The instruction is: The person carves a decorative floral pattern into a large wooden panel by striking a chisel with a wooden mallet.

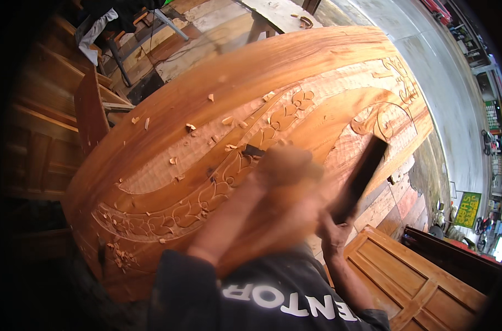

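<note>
A large orange-brown wooden panel (pixel 251 60) with carved leaf vines and gouged hollows lies under my arms. My left hand (pixel 287 165) is over its middle, smeared by motion and closed on a chisel (pixel 254 150). Only the chisel's short dark end shows, pointing left at the carved leaf band (pixel 273 129); whether it touches the wood I cannot tell. To the right, my right hand (pixel 335 231) grips a dark, block-shaped mallet (pixel 364 174), blurred and raised at a tilt. Its handle is hidden. Light wood chips (pixel 227 120) are scattered on the panel.
Wooden doors (pixel 394 276) lie at the lower right, and panelled woodwork (pixel 47 138) stands at the left. Behind the panel are a pale table (pixel 284 16) and a grey metal stand (pixel 171 25). Tiled floor and a grey road (pixel 427 71) run along the right.
</note>
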`<state>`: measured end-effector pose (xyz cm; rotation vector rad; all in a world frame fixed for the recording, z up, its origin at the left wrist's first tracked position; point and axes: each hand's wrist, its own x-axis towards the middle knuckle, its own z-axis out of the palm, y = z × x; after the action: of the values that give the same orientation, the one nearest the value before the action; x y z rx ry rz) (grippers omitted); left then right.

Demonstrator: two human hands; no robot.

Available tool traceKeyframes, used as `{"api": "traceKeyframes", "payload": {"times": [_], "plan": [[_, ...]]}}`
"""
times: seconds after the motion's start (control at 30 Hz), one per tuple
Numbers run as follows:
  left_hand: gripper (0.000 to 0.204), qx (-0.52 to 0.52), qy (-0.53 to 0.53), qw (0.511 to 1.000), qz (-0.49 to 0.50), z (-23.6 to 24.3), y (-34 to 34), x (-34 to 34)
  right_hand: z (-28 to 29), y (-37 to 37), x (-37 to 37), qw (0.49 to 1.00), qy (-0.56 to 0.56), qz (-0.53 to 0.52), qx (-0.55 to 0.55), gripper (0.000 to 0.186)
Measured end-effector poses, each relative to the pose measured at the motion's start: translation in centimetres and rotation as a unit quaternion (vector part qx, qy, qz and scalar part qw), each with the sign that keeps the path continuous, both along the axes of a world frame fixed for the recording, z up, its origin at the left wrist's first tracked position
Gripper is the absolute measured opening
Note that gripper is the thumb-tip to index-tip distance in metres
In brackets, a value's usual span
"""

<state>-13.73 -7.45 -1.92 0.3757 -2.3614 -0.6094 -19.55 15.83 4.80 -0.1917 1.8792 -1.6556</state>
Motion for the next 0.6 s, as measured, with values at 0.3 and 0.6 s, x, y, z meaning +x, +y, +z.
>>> {"api": "traceKeyframes", "payload": {"times": [0.3,0.6], "plan": [[0.026,-0.007,-0.057,0.997,-0.049,3.4,-0.7,1.4,-2.3,1.0,1.1,0.995,0.057,0.08,0.006,0.11],[0.025,0.023,0.026,0.995,-0.092,3.8,-0.7,1.2,-3.1,0.7,2.5,0.966,0.211,0.149,-0.01,0.112]]}}
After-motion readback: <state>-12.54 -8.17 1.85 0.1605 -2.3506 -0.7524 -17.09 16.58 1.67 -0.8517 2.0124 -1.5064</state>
